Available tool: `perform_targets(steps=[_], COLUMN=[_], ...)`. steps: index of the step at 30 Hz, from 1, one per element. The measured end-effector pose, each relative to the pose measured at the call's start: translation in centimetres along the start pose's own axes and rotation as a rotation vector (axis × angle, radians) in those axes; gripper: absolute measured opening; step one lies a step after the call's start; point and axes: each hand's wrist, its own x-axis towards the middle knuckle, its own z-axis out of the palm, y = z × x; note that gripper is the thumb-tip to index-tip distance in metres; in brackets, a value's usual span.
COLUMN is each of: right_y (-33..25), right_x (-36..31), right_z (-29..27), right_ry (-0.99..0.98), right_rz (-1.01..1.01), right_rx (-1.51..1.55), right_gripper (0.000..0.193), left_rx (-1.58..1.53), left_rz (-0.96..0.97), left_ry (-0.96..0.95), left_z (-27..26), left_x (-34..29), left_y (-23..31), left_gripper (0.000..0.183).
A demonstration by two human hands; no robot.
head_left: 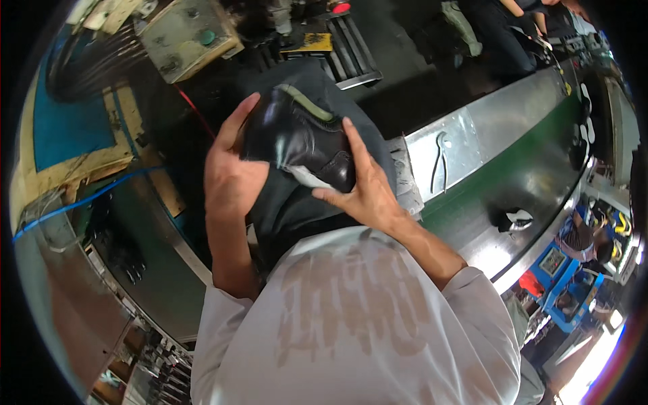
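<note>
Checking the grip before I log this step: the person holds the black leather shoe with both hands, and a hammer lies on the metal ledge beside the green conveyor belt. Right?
Not quite. Both hands, left hand and right hand, do hold the black leather shoe, but the tool on the metal ledge beside the green conveyor belt is a pair of pliers, not a hammer. The head view shows it.

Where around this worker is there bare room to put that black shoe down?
The green conveyor belt looks bare between the pliers on its metal edge and a shoe part. The far bench by the grey box is crowded; both hands grip the black shoe.
</note>
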Motion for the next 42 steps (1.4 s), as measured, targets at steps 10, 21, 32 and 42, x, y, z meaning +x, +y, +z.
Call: perform_targets(steps=[10,21,32,42], right_y=[8.2,1.6,0.8,-2.5], right_x=[3.0,6.7,5.0,11.5], right_z=[4.8,-1.3,-3.8,-13.1], right_ry=[0.192,-0.225,-0.285,0.227], right_rz=[-0.572,-0.273,-0.469,-0.400], right_rx=[-0.176,-0.109,-0.714,-0.638], right_gripper=[0.124,0.118,0.085,0.059], left_rx=[0.684,0.261,0.778,0.226], left_rz=[0.252,0.285,-0.263,0.210], left_ry=[0.085,0.088,0.386,0.286], left_z=[1.7,-0.3,-11.2,-0.5], left_x=[-4.4,-0.7,11.0,33.0], left_y=[-0.6,-0.1,-8.5,9.4], left_gripper=[0.074,0.087,0.045,0.062])
